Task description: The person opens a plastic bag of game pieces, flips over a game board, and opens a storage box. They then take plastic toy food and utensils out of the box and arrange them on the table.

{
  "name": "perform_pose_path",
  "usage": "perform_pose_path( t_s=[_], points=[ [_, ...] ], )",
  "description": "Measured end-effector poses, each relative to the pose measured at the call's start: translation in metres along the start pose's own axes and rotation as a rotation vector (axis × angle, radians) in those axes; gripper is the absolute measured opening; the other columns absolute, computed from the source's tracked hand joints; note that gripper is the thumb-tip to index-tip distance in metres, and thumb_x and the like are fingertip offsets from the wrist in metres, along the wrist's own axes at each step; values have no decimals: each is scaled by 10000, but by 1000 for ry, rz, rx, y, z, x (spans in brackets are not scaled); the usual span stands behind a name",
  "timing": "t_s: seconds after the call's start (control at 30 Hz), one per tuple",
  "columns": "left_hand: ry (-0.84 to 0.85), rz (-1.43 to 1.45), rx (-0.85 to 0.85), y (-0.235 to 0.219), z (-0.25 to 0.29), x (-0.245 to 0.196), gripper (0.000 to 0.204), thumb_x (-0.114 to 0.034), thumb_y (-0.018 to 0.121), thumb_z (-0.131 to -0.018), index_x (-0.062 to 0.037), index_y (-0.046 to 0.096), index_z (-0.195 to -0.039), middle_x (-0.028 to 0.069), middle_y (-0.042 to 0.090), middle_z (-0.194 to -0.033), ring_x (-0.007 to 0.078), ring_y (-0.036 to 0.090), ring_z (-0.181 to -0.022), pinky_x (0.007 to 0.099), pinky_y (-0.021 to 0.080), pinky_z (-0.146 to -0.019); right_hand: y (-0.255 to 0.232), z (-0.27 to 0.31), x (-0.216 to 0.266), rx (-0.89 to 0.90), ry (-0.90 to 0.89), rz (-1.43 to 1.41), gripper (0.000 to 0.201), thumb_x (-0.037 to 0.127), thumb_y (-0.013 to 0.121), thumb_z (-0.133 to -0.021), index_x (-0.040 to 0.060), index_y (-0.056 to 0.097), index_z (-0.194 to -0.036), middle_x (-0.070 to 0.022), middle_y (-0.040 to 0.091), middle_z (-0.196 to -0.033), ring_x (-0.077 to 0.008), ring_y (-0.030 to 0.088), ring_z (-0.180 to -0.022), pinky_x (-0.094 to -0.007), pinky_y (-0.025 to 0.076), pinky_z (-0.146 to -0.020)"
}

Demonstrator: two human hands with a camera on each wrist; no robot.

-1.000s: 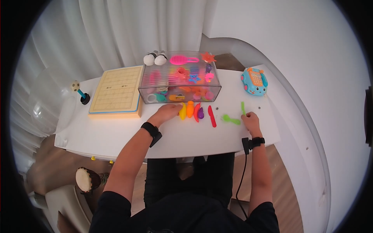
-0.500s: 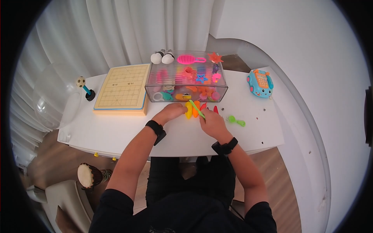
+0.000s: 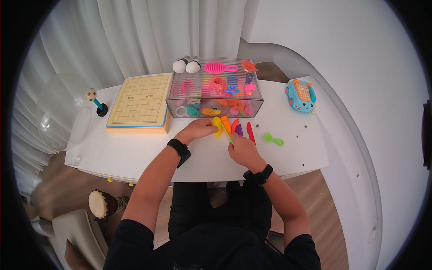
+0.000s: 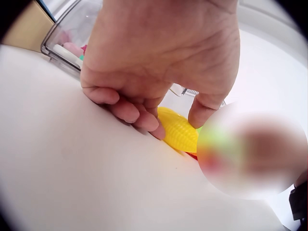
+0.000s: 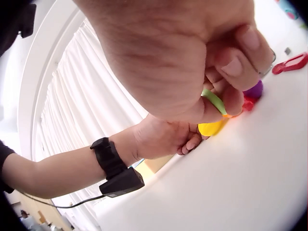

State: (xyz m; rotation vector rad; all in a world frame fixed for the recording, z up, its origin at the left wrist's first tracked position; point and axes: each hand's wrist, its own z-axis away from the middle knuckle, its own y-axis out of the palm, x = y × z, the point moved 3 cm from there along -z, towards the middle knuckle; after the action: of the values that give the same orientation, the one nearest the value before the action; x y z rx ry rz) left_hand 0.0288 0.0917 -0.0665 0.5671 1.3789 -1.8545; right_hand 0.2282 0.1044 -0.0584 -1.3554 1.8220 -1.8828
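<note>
My left hand point(image 3: 201, 128) holds a yellow toy corn point(image 3: 217, 126) down on the white table point(image 3: 135, 153). In the left wrist view, fingers and thumb pinch the corn point(image 4: 180, 133) on both sides. My right hand point(image 3: 242, 147) grips a thin green toy utensil point(image 3: 227, 133), its tip lying over the corn and the orange carrot point(image 3: 226, 122). In the right wrist view the green utensil point(image 5: 214, 101) sits in curled fingers, with the corn point(image 5: 211, 128) just beyond. A red chili point(image 3: 234, 125), a purple eggplant point(image 3: 239, 129) and a red toy knife point(image 3: 250, 132) lie beside them.
A clear box point(image 3: 213, 90) of colourful toys stands right behind the hands, a pink comb point(image 3: 218, 68) on its lid. A board game point(image 3: 140, 101) lies at the left, a green spoon point(image 3: 273, 139) and a toy phone point(image 3: 300, 95) at the right.
My right hand came from the right side of the table with the green utensil to the row of toy food, and has now lowered it a little. The left hand stayed on the corn.
</note>
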Motion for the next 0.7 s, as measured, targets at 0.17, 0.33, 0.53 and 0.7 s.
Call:
perform_pose_path(
  t_s=[0.17, 0.33, 0.53, 0.7],
  points=[
    [-4, 25, 16, 1, 2, -3, 499, -410, 579, -799, 10, 641, -1062, 181, 633, -1064, 265, 589, -1001, 336, 442, -873, -2, -2, 4, -73, 17, -86, 176, 152, 546, -835, 7, 494, -921, -222, 599, -755, -415, 594, -738, -525, 459, -650],
    [-5, 13, 21, 2, -3, 2, 482, -405, 574, -809, 6, 640, -1053, 166, 637, -1057, 251, 590, -995, 333, 440, -867, 12, 5, 2, 15, 81, -63, 196, 149, 533, -833, -11, 500, -940, -222, 604, -787, -407, 601, -737, -523, 467, -651],
    [50, 192, -56, 3, -3, 9, 516, -449, 583, -810, 17, 646, -1023, 161, 658, -988, 242, 608, -934, 334, 452, -826, -2, 7, -7, -58, 84, -97, 206, 161, 540, -823, -5, 498, -938, -230, 606, -775, -415, 604, -750, -523, 472, -662],
    [22, 229, -139, 2, -4, 12, 413, -365, 641, -820, -6, 640, -1023, 127, 630, -938, 185, 578, -856, 307, 452, -758, -6, 0, -17, -96, 137, -117, 202, 169, 544, -821, 6, 498, -930, -236, 611, -784, -423, 603, -760, -525, 469, -672]
  ],
)
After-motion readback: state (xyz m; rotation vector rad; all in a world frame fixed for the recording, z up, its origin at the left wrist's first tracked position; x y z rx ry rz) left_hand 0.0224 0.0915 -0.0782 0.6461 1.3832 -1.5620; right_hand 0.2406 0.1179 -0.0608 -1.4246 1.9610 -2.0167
